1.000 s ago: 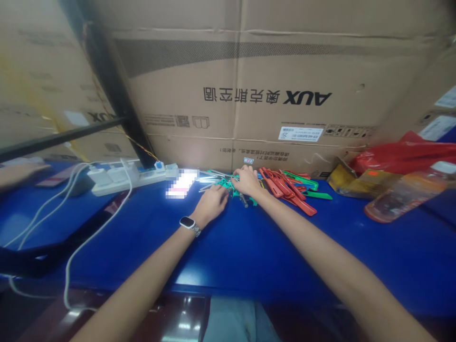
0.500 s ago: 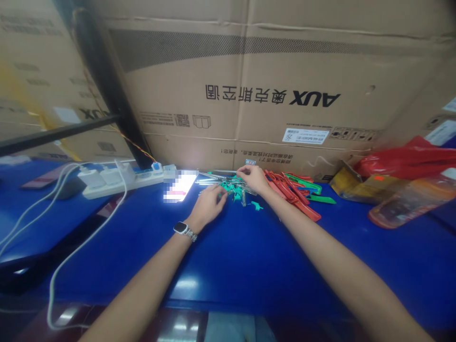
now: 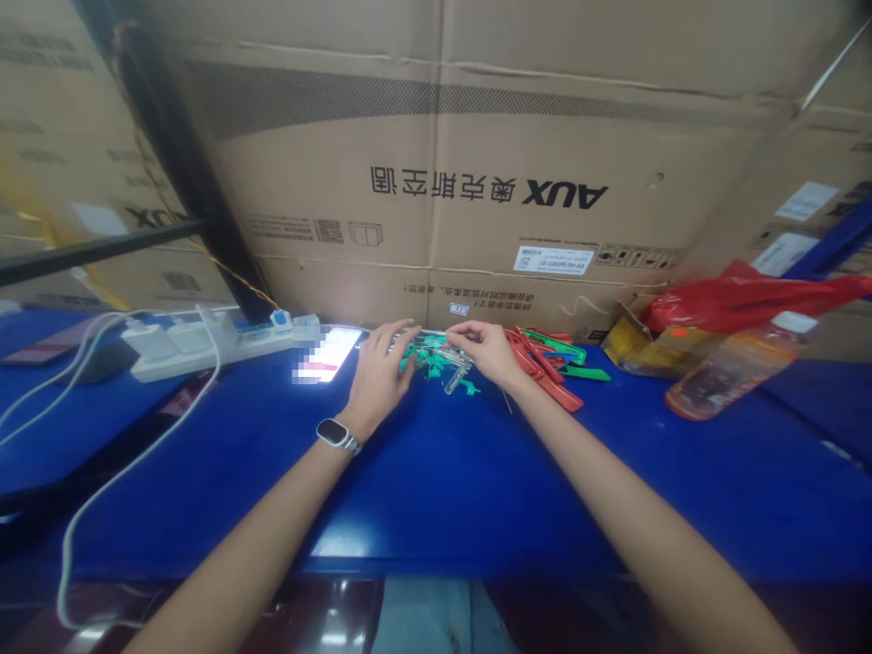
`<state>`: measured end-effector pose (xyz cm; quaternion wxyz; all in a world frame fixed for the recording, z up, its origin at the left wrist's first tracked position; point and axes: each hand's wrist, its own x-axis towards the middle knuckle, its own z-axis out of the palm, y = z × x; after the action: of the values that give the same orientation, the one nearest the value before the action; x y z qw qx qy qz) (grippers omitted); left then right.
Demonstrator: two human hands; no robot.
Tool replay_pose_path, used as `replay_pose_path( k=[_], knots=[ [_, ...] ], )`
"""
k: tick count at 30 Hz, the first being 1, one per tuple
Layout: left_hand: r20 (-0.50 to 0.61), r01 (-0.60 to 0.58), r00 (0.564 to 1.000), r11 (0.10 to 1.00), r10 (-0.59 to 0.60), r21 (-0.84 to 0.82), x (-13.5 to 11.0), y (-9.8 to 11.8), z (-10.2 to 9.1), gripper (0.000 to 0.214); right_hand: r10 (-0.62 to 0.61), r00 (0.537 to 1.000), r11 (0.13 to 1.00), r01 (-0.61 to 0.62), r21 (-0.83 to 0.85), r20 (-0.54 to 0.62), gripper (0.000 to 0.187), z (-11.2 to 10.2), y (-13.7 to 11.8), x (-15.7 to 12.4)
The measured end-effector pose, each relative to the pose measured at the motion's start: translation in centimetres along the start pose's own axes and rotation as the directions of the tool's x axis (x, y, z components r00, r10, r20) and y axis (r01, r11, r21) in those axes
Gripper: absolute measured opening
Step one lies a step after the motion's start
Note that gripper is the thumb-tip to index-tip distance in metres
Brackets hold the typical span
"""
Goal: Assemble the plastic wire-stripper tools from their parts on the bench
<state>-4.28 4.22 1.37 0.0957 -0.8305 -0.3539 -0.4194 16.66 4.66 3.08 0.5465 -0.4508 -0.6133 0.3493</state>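
My left hand (image 3: 379, 371), with a watch (image 3: 333, 432) on its wrist, lies at the left side of a pile of small green plastic pieces (image 3: 434, 356) and thin metal parts. Its fingers are spread, the thumb apart over the pile. At the pile's right side my right hand (image 3: 491, 352) has thumb and index finger pinched together; what is between them is too small to name. Below those fingertips rests a clear tube-like piece (image 3: 458, 378). Red strip-like pieces (image 3: 555, 389) and a green strip (image 3: 587, 373) lie just right of my right hand.
A lit phone (image 3: 333, 352) lies left of the pile, beside a white power strip (image 3: 204, 359) with plugs and cables. A large cardboard box (image 3: 477, 127) stands behind the blue table (image 3: 436, 490). On the right are a bottle (image 3: 728, 372), an open carton (image 3: 633, 350) and a red bag (image 3: 742, 300).
The view has shifted slightly, moving the scene left. My left hand has gone toward the back left of the pile and its fingers have spread. My right hand stays pinched over the pile.
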Motion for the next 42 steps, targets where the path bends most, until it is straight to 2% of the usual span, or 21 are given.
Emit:
replay_pose_path(
  k=[3,7,9,12,14,17,20,26,30,34,38,42],
  knots=[
    [0.175,-0.049,0.984,0.997,0.037,0.061,0.9,-0.1,0.7,0.043,0.019,0.999,1.000,-0.019,-0.009,0.025,0.024,0.1,1.1,-0.4],
    [0.371,-0.046,0.929,0.996,0.015,0.075,2.1,-0.9,2.0,0.031,0.047,0.998,0.995,-0.043,-0.090,0.037,0.019,-0.1,2.4,-0.2],
    [0.379,-0.009,0.925,0.998,-0.012,0.055,2.4,-1.5,2.5,0.027,0.029,0.999,0.985,-0.023,-0.170,0.033,0.021,-0.6,2.8,0.0],
    [0.330,0.039,0.943,0.999,-0.047,0.032,2.4,-2.2,3.2,0.028,-0.025,0.999,0.937,0.037,-0.348,0.039,0.036,-1.5,3.3,-0.3],
    [0.334,0.050,0.941,0.998,-0.060,0.038,2.2,-2.5,3.6,0.029,-0.047,0.998,0.878,0.058,-0.475,0.036,0.040,-2.0,3.5,-0.7],
    [0.375,0.068,0.923,0.995,-0.092,0.077,1.9,-2.6,4.1,0.030,-0.067,0.998,0.779,0.059,-0.624,0.010,0.035,-2.3,3.8,-1.5],
    [0.383,0.077,0.917,0.991,-0.113,0.108,1.6,-2.7,4.5,0.031,-0.070,0.997,0.746,0.060,-0.664,0.011,0.031,-2.3,3.8,-2.2],
    [0.362,0.045,0.929,0.996,-0.071,0.081,1.1,-2.9,4.3,0.030,-0.122,0.992,0.787,0.089,-0.611,-0.013,0.036,-4.0,3.0,-4.2],
    [0.343,0.014,0.939,0.998,-0.035,0.062,1.2,-1.6,3.7,0.025,-0.116,0.991,0.771,0.045,-0.635,-0.071,0.029,-5.8,2.7,-6.3],
    [0.378,-0.028,0.925,0.999,0.035,-0.022,1.9,1.2,3.7,0.021,-0.082,0.972,0.643,-0.119,-0.757,-0.222,0.020,-7.1,2.4,-7.5],
    [0.401,-0.053,0.913,0.996,0.078,-0.074,3.1,4.3,4.7,0.018,-0.088,0.954,0.500,-0.207,-0.841,-0.287,0.015,-7.8,2.2,-7.3],
    [0.388,-0.044,0.918,0.993,0.085,-0.113,3.8,6.2,6.2,0.018,-0.075,0.952,0.441,-0.234,-0.867,-0.296,0.012,-8.3,2.4,-6.6]
  ],
)
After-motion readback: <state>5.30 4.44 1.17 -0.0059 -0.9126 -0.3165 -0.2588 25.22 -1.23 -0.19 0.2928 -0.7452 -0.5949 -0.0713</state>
